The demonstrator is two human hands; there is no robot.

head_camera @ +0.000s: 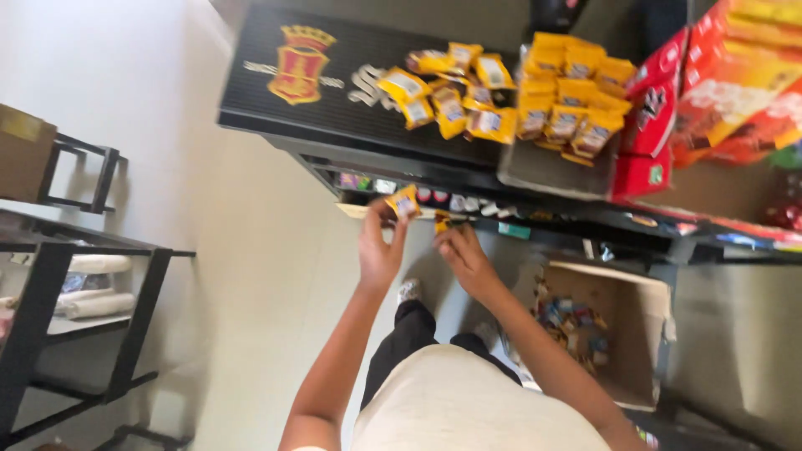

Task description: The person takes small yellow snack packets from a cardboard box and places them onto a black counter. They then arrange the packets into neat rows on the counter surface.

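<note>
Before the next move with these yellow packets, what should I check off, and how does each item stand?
1. Left hand has a firm pinch on its yellow packet: ok, held up between the fingertips.
2. Right hand holds a packet: cannot tell, only a yellow scrap shows at the fingers.
3. Bare space on the black mat: ok, the left part is bare.
4. Loose packets lie clear of the mat's front edge: not ok, some lie close to it.
5. Tray of packets sits steady: cannot tell.
6. Open box on the floor clear of the feet: ok.
</note>
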